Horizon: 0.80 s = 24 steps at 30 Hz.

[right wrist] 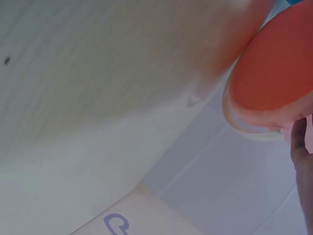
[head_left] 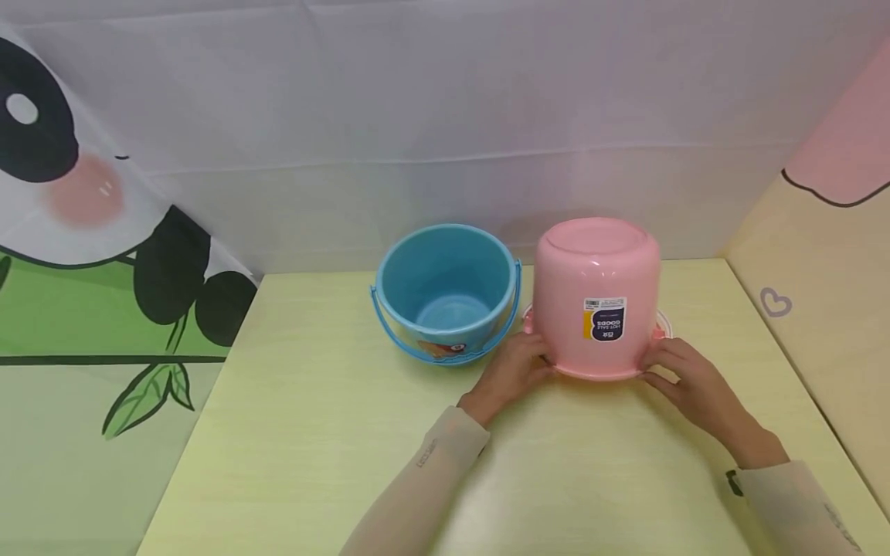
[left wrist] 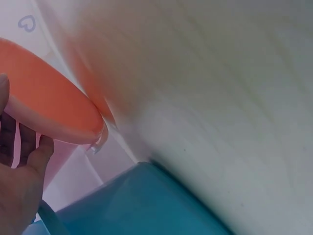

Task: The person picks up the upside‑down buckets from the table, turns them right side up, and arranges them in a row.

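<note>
A pink bucket point(head_left: 598, 286) is upside down at the back right of the table, its base facing up and its printed label inverted. Both hands hold it by the rim: my left hand point(head_left: 513, 366) at the left side, my right hand point(head_left: 688, 384) at the right. From the left wrist view, the bucket's orange-looking mouth point(left wrist: 44, 88) shows above the fingers. The same mouth point(right wrist: 274, 63) appears in the right wrist view, with a pale handle point(right wrist: 229, 115) along its edge. Just left of the pink bucket, a blue bucket point(head_left: 445, 274) stands upright, its blue handle lowered toward the front.
The pale yellow-green table point(head_left: 313, 432) meets a white cloth wall point(head_left: 417, 100) behind the buckets. A cartoon-printed panel point(head_left: 83, 309) borders the left side. Along the right runs a cream panel point(head_left: 827, 309) with a small heart on it.
</note>
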Tool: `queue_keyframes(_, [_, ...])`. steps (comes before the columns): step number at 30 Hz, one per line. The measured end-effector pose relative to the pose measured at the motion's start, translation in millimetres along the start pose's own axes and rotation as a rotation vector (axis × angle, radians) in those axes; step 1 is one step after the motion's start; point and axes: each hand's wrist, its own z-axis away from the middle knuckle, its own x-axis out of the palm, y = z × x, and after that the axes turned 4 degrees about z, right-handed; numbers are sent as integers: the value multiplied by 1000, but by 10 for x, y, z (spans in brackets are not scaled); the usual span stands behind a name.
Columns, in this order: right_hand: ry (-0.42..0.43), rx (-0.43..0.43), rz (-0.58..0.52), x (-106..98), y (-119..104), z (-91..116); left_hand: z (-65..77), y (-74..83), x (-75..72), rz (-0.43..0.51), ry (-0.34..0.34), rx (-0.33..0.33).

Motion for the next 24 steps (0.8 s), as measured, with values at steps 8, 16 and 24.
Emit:
queue_keyframes(8, [50,42,9,-53,-24,-62,-14,34,-26,121,74,-59])
queue_keyframes(16, [94,63,2,-86,-43,-101,-34,50,-42,138,105,-49])
queue_keyframes(24, [106,77,-9,-126,-53,-126,-43,102,-91,190,124,-60])
